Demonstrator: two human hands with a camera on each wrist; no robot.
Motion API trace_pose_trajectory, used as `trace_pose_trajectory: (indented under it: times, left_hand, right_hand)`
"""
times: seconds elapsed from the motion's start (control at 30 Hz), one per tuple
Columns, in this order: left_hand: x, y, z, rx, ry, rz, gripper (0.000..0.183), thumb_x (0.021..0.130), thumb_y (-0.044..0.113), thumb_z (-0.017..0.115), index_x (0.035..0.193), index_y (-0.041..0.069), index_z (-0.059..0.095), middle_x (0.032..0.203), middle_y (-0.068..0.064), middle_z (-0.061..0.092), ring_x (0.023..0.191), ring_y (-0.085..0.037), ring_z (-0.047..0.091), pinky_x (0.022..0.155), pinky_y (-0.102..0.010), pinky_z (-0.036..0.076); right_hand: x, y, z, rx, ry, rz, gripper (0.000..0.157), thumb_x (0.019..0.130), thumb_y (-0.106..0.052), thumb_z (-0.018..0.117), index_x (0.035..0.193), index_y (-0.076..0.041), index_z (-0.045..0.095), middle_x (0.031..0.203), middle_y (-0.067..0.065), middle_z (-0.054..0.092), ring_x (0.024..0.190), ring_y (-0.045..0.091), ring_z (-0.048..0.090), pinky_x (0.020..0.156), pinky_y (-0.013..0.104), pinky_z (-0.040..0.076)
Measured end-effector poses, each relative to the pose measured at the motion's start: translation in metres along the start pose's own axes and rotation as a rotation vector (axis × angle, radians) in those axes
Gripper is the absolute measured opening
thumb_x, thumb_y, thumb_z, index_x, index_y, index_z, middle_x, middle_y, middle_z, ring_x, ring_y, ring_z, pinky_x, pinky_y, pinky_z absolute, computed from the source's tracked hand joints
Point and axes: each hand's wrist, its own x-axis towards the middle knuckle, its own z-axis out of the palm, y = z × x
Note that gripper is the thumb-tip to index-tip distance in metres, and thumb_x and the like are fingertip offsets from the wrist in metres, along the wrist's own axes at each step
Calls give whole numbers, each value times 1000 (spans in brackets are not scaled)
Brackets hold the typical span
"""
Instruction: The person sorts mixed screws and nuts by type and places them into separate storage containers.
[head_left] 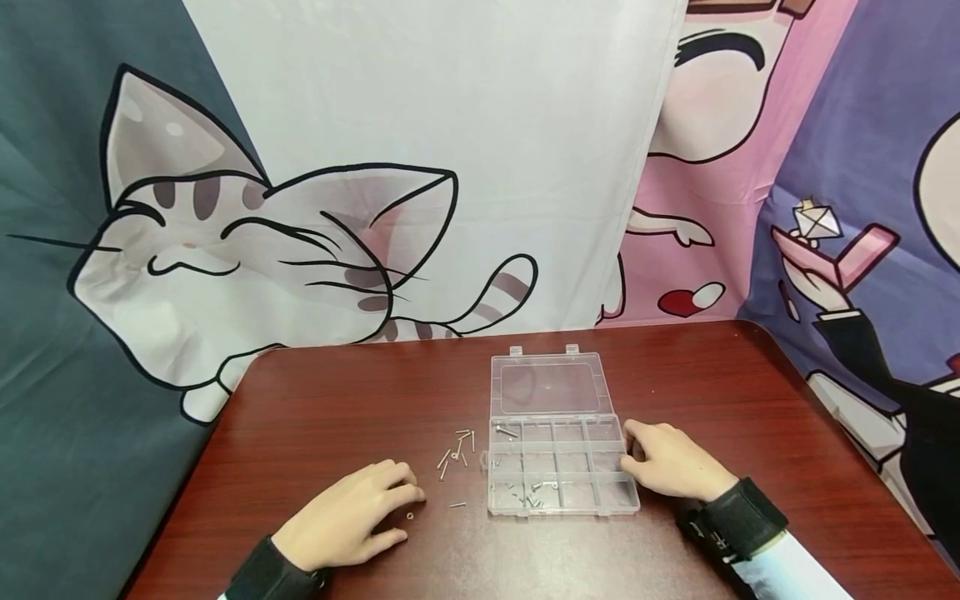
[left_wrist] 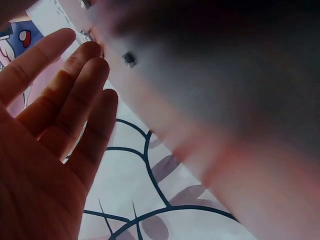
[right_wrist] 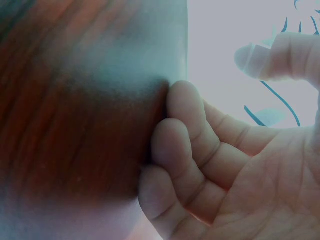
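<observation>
My left hand (head_left: 352, 512) is held low over the table on the left, fingers spread and slightly bent, holding nothing. Just off its fingertips lies a small nut (head_left: 409, 516), and a short screw (head_left: 458, 504) is a little farther right. Several loose screws (head_left: 444, 458) form a loose group beyond that hand. A clear plastic compartment box (head_left: 573, 498) stands with its lid (head_left: 551, 383) folded back. At its right edge is my right hand (head_left: 675, 460), thumb and forefinger against the side. In the right wrist view the other fingertips (right_wrist: 170, 142) rest on the table, loosely bent.
Some compartments hold small metal pieces: a longer screw (head_left: 507, 431) at the back left, short screws (head_left: 534, 502) at the front. The brown table (head_left: 352, 392) ends at a cartoon-printed curtain (head_left: 450, 100) behind.
</observation>
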Motion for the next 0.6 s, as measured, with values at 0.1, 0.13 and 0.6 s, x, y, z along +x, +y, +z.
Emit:
trace_pose_trajectory:
  times: [0.1, 0.13, 0.6]
  left_hand:
    - [-1, 1, 3, -11, 14, 31, 26, 81, 24, 76, 106, 22, 69, 104, 13, 50, 90, 1, 47, 80, -19, 43]
    - [0, 2, 4, -12, 18, 35, 23, 81, 22, 75, 103, 22, 69, 102, 13, 50, 88, 1, 47, 79, -18, 43]
    - [14, 2, 6, 18, 27, 78, 21, 75, 5, 72, 79, 25, 66, 79, 16, 43, 68, 7, 41, 63, -11, 39]
  right_hand:
    - [0, 0, 1, 3, -7, 12, 14, 81, -23, 65, 81, -22, 51, 60, -12, 43, 52, 4, 39, 51, 25, 33]
    - [-1, 0, 1, 6, -7, 12, 14, 81, -23, 65, 81, -22, 51, 60, -12, 43, 52, 4, 39, 51, 25, 33]
    - [0, -1, 0, 0, -1, 7, 14, 80, -22, 65, 80, -22, 50, 59, -13, 43, 52, 3, 40, 52, 25, 34]
